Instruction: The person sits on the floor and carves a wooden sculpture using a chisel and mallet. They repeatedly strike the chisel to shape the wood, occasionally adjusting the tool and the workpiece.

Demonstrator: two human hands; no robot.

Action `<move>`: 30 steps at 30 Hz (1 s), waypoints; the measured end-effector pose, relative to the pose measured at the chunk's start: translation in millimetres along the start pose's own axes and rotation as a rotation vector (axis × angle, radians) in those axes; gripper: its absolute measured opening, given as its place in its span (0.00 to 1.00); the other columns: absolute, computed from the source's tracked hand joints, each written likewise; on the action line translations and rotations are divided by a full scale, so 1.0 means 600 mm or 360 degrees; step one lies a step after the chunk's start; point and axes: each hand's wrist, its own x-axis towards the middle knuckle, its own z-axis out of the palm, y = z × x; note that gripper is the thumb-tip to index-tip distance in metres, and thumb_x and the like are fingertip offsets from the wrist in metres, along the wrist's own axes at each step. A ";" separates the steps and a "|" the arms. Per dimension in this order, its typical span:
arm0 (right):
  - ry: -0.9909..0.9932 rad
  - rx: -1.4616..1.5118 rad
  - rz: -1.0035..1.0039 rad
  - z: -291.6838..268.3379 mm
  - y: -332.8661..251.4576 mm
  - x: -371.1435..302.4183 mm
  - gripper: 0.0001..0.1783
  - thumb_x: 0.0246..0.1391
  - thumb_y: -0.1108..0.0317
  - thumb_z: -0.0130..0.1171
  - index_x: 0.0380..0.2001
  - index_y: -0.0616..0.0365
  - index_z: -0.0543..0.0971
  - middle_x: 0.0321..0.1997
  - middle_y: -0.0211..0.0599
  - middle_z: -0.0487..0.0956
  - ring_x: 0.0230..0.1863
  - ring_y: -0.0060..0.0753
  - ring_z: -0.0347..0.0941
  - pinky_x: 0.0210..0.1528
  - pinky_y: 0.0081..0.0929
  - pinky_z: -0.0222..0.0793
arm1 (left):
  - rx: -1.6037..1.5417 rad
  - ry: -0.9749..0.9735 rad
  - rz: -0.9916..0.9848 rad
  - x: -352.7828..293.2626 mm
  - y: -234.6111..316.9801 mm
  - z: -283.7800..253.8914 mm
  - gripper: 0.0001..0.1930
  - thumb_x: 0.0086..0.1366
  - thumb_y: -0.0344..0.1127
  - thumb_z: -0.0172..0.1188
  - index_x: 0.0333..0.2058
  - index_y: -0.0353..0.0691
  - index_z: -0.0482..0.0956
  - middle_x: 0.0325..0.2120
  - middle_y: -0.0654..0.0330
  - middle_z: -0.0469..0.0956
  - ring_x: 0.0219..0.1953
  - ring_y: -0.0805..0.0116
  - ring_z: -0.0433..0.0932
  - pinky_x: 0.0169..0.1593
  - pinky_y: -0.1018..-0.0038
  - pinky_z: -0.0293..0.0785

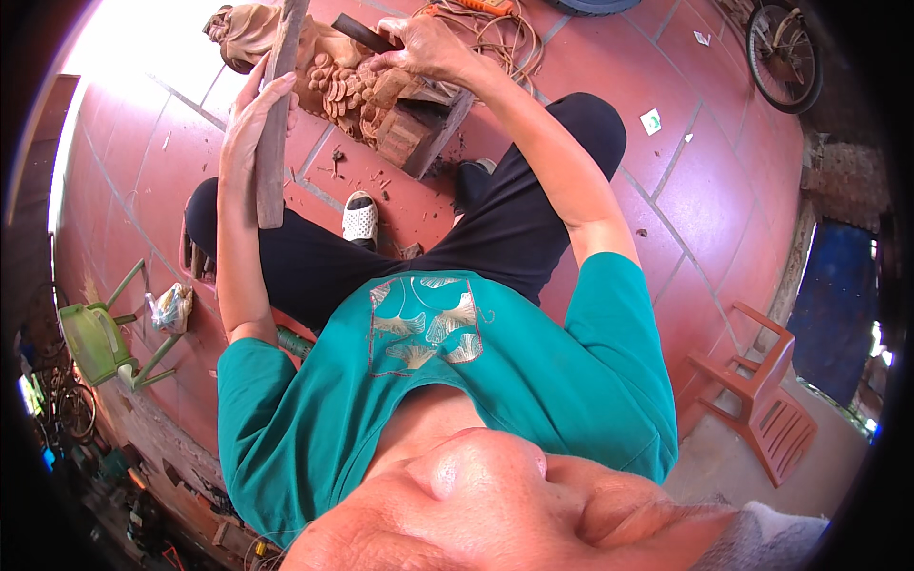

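Note:
My left hand [253, 116] is closed round a long, flat wooden bar [272, 157], held upright in the picture beside the carving. In my right hand [425, 48] is a dark, narrow bar-shaped tool [360, 32]; its exact kind does not show. That hand is over the carved wooden figure [347, 93], which lies on its side on the floor in front of my feet. Rounded knobs and folds are cut into its brown surface. Its squared base end [428, 133] points toward my right foot.
Wood chips [338, 164] are scattered by my light perforated shoe [360, 221]. Orange cables [519, 43] coil beyond my right hand. A green chair [98, 343] and a plastic bag [171, 306] are at left. A reddish plastic chair [762, 390] stands at right, a wheel [783, 55] far right.

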 end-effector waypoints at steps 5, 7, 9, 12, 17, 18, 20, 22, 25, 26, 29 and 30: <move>-0.0037 -0.0065 0.0010 0.007 0.008 -0.003 0.31 0.43 0.48 0.75 0.48 0.54 0.82 0.36 0.52 0.83 0.42 0.53 0.81 0.46 0.42 0.76 | -0.0034 -0.0051 0.0002 -0.002 0.001 0.001 0.35 0.65 0.45 0.65 0.67 0.44 0.65 0.22 0.65 0.75 0.19 0.79 0.74 0.23 0.80 0.71; -0.0056 -0.0115 0.0023 0.007 0.005 -0.003 0.31 0.42 0.48 0.75 0.48 0.53 0.82 0.37 0.52 0.84 0.42 0.53 0.81 0.46 0.43 0.76 | 0.0004 -0.0034 0.0000 -0.001 0.000 0.000 0.35 0.65 0.45 0.65 0.68 0.44 0.65 0.22 0.66 0.75 0.19 0.79 0.74 0.23 0.80 0.71; -0.0079 -0.0178 0.0060 0.004 0.004 -0.002 0.31 0.42 0.48 0.75 0.48 0.53 0.82 0.37 0.52 0.84 0.42 0.53 0.81 0.46 0.44 0.76 | -0.0002 -0.0030 0.0002 -0.001 0.001 -0.001 0.35 0.65 0.45 0.65 0.68 0.44 0.64 0.23 0.66 0.76 0.19 0.79 0.74 0.24 0.80 0.71; -0.0103 -0.0196 0.0066 0.004 0.006 -0.002 0.32 0.43 0.49 0.74 0.49 0.54 0.80 0.36 0.52 0.84 0.42 0.55 0.81 0.46 0.46 0.76 | -0.0034 -0.0012 0.0001 -0.004 0.004 0.003 0.36 0.64 0.45 0.65 0.68 0.44 0.64 0.23 0.65 0.76 0.19 0.79 0.73 0.24 0.80 0.71; -0.0183 -0.0322 0.0085 0.022 0.013 0.000 0.32 0.44 0.52 0.73 0.52 0.53 0.78 0.36 0.52 0.83 0.42 0.56 0.81 0.46 0.46 0.76 | 0.0110 -0.0265 -0.0100 -0.013 0.005 0.018 0.37 0.64 0.45 0.65 0.69 0.44 0.62 0.23 0.65 0.75 0.19 0.79 0.73 0.23 0.81 0.71; -0.0175 -0.0359 0.0069 0.024 0.012 0.000 0.32 0.44 0.52 0.73 0.52 0.52 0.78 0.36 0.53 0.83 0.43 0.56 0.81 0.46 0.46 0.76 | 0.0077 -0.0255 -0.0095 -0.014 0.005 0.020 0.37 0.64 0.45 0.65 0.69 0.44 0.62 0.23 0.65 0.75 0.19 0.79 0.73 0.23 0.81 0.70; -0.0081 -0.0243 0.0013 0.021 0.015 -0.006 0.28 0.45 0.51 0.72 0.45 0.55 0.79 0.34 0.51 0.82 0.40 0.55 0.80 0.43 0.46 0.74 | 0.0012 -0.0233 -0.0084 -0.015 0.009 0.020 0.36 0.65 0.45 0.63 0.69 0.43 0.62 0.23 0.65 0.74 0.20 0.79 0.72 0.23 0.81 0.69; -0.0039 -0.0201 -0.0003 0.017 0.011 -0.012 0.26 0.45 0.50 0.71 0.41 0.57 0.79 0.32 0.50 0.81 0.38 0.55 0.80 0.41 0.46 0.73 | -0.0055 -0.0157 -0.0054 -0.017 0.019 0.020 0.34 0.66 0.44 0.63 0.68 0.43 0.63 0.23 0.65 0.73 0.20 0.80 0.72 0.24 0.82 0.68; -0.0060 -0.0236 0.0025 0.013 0.004 -0.012 0.26 0.45 0.50 0.71 0.41 0.57 0.79 0.32 0.51 0.81 0.38 0.55 0.80 0.41 0.46 0.73 | -0.0274 0.0032 0.0020 0.013 -0.006 -0.012 0.32 0.65 0.44 0.64 0.65 0.42 0.66 0.23 0.63 0.77 0.18 0.78 0.73 0.23 0.81 0.71; -0.0076 -0.0243 0.0040 0.012 0.002 -0.011 0.26 0.45 0.49 0.71 0.41 0.57 0.79 0.32 0.51 0.81 0.38 0.55 0.80 0.41 0.46 0.73 | -0.0252 0.0071 0.0070 0.020 -0.015 -0.017 0.33 0.65 0.45 0.64 0.65 0.42 0.65 0.23 0.63 0.77 0.18 0.78 0.73 0.23 0.80 0.71; -0.0113 -0.0311 0.0061 0.019 0.010 -0.010 0.27 0.45 0.49 0.70 0.40 0.58 0.79 0.33 0.51 0.82 0.39 0.56 0.80 0.42 0.46 0.74 | 0.0104 0.0052 -0.0022 0.004 -0.011 0.008 0.35 0.64 0.45 0.65 0.67 0.42 0.64 0.24 0.63 0.77 0.19 0.78 0.74 0.24 0.80 0.72; -0.0127 -0.0340 0.0058 0.023 0.013 -0.009 0.27 0.45 0.48 0.70 0.40 0.58 0.79 0.33 0.51 0.82 0.40 0.56 0.80 0.42 0.46 0.74 | 0.0215 -0.0200 -0.0087 -0.008 0.004 0.018 0.39 0.62 0.45 0.67 0.69 0.42 0.61 0.26 0.62 0.78 0.21 0.78 0.75 0.24 0.79 0.72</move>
